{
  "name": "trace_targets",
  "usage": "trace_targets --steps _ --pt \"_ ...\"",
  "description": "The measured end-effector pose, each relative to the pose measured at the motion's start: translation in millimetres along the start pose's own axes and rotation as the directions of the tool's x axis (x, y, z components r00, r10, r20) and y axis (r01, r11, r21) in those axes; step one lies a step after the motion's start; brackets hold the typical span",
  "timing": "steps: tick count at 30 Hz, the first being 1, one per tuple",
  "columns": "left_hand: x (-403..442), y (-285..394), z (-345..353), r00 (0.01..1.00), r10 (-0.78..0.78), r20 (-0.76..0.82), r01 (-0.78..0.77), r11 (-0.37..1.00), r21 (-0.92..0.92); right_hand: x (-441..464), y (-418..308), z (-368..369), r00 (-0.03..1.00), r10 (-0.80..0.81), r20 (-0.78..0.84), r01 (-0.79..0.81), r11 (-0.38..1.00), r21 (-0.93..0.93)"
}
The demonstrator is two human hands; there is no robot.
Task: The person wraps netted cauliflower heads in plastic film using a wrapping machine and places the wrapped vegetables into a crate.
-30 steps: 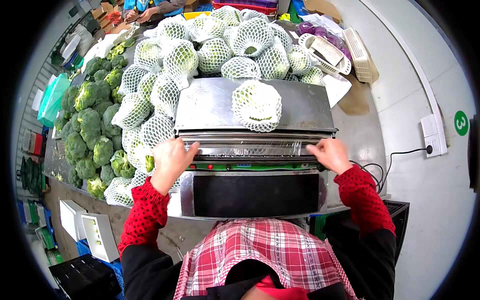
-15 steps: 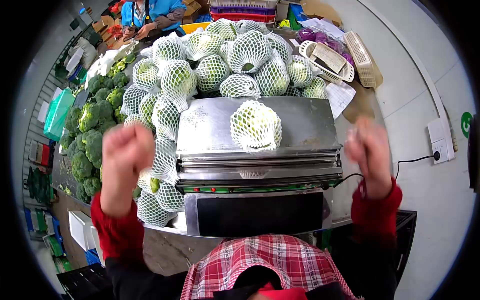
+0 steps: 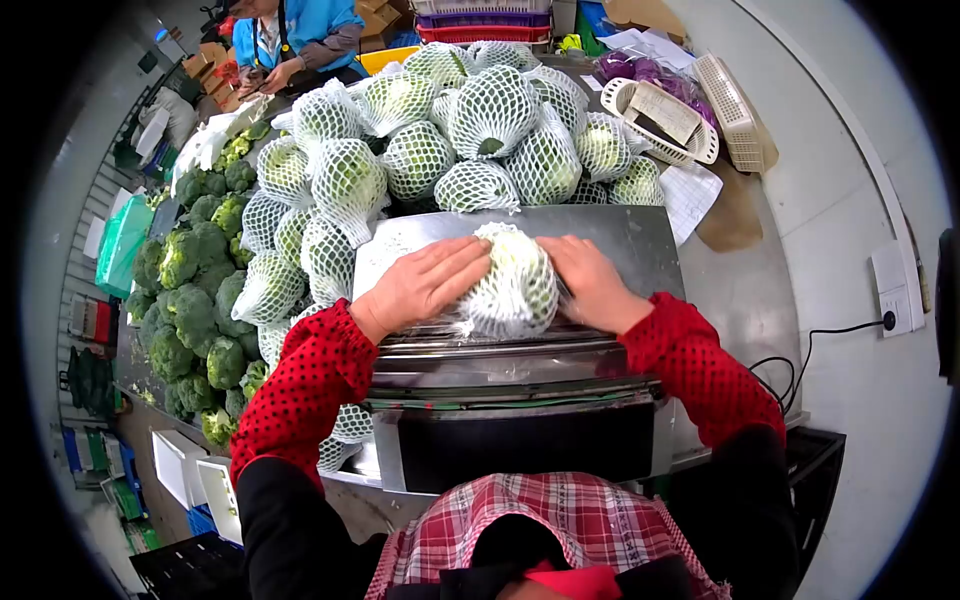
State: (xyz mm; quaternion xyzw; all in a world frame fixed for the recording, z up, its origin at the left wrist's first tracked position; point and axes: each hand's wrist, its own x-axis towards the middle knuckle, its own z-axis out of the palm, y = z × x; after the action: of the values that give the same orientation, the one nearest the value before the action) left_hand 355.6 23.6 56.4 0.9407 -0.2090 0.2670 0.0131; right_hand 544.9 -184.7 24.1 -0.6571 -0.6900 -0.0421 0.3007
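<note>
On the metal top of the wrapping machine [image 3: 640, 245] sits a pale vegetable in white foam netting [image 3: 512, 285], with what looks like clear film around its lower edge. My left hand [image 3: 430, 283] presses against its left side, fingers together and extended. At its right side is my right hand [image 3: 592, 283], its fingertips partly hidden behind the vegetable. Both hands hold it between them. Behind the machine lies a pile of netted vegetables [image 3: 420, 160].
Broccoli heads [image 3: 195, 270] are heaped at the left. White baskets [image 3: 660, 120] and a paper sheet [image 3: 690, 195] lie at the back right. A black cable [image 3: 800, 350] runs to the wall socket. Across the table, a person in blue [image 3: 300, 40] stands at the upper left.
My hands have left the film at the machine's front, moved up and outward, then come in onto the netted vegetable from both sides. It now sits slightly tilted.
</note>
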Motion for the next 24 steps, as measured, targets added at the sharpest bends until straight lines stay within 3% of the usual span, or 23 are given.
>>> trace_targets --steps 3,4,5,7,8,9,10,11,12,13,14,15,16,17,18,19,21,22,23,24 --pt "-15.7 15.1 -16.6 0.995 -0.090 -0.051 0.084 0.989 -0.120 0.2 -18.7 -25.2 0.995 -0.008 0.095 -0.008 0.987 0.163" --pt "-12.1 38.6 -39.7 0.975 -0.209 -0.075 0.179 0.938 -0.296 -2.6 -38.2 -44.9 0.987 -0.021 0.162 -0.018 0.972 0.236" --pt "-20.7 53.8 -51.8 0.968 -0.235 -0.083 0.191 0.914 -0.358 -7.9 -58.1 -61.6 0.970 -0.036 0.239 -0.042 0.948 0.315" --pt "-24.3 107.5 -76.0 0.961 -0.265 -0.083 0.221 0.909 -0.353 -26.4 -101.6 -80.8 0.931 -0.053 0.362 -0.070 0.944 0.321" --pt "-39.8 135.5 -73.9 0.938 -0.345 -0.031 0.299 0.850 -0.434 -42.9 -116.3 -80.9 0.924 -0.085 0.373 -0.044 0.945 0.324" --pt "-55.0 159.7 -72.9 0.914 -0.405 0.018 0.359 0.791 -0.496 -64.3 -130.1 -75.8 0.877 -0.027 0.480 -0.155 0.929 0.336" --pt "-75.5 183.9 -64.8 0.874 -0.481 0.068 0.435 0.711 -0.552 -86.5 -139.9 -61.9 0.837 0.030 0.547 -0.331 0.824 0.461" --pt "-93.4 206.7 -54.9 0.795 -0.565 0.220 0.583 0.612 -0.534 -107.1 -145.0 -44.6 0.789 0.069 0.611 -0.485 0.681 0.550" --pt "-100.5 219.6 -53.4 0.648 -0.625 0.435 0.739 0.377 -0.559 -121.1 -148.9 -32.0 0.655 0.164 0.737 -0.693 0.519 0.501" --pt "-105.7 228.1 -51.2 0.473 -0.612 0.633 0.848 0.122 -0.515 -129.8 -157.7 -24.9 0.475 0.219 0.852 -0.879 0.162 0.448" --pt "-113.1 232.9 -42.2 0.512 -0.628 0.586 0.693 -0.101 -0.713 -143.0 -162.4 -15.0 0.460 0.271 0.845 -0.880 0.012 0.475" --pt "-122.5 230.1 -43.8 0.495 -0.541 0.680 0.655 -0.281 -0.701 -150.7 -167.8 -10.3 0.437 0.320 0.840 -0.857 -0.136 0.497" --pt "-129.6 232.1 -45.8 0.426 -0.555 0.715 0.566 -0.453 -0.689 -153.8 -173.4 -15.7 0.442 0.384 0.811 -0.802 -0.235 0.548" --pt "-137.6 234.0 -48.4 0.359 -0.551 0.753 0.449 -0.606 -0.657 -155.7 -178.6 -23.5 0.519 0.385 0.763 -0.710 -0.303 0.636" --pt "-154.0 238.6 -54.4 0.240 -0.542 0.806 0.285 -0.754 -0.592 -158.0 -187.1 -23.2 0.556 0.451 0.698 -0.698 -0.202 0.687" --pt "-160.0 246.4 -54.8 0.243 -0.544 0.803 0.289 -0.750 -0.595 -157.9 -195.3 -19.9 0.595 0.510 0.621 -0.676 -0.099 0.730" --pt "-164.7 266.4 -59.1 0.408 -0.655 0.636 -0.244 -0.750 -0.615 -149.5 -211.0 -7.5 0.563 0.612 0.556 -0.675 -0.048 0.736" --pt "-169.2 277.3 -57.3 0.356 -0.737 0.574 -0.146 -0.651 -0.745 -145.1 -212.7 -3.2 0.516 0.665 0.540 -0.692 -0.047 0.720" --pt "-154.0 280.0 -59.8 0.151 -0.799 0.582 0.080 -0.576 -0.813 -141.5 -208.8 5.2 0.477 0.713 0.514 -0.703 -0.042 0.710" --pt "-155.1 283.7 -57.1 0.047 -0.856 0.515 0.186 -0.499 -0.846 -136.9 -211.2 10.8 0.431 0.791 0.434 -0.685 -0.026 0.728"
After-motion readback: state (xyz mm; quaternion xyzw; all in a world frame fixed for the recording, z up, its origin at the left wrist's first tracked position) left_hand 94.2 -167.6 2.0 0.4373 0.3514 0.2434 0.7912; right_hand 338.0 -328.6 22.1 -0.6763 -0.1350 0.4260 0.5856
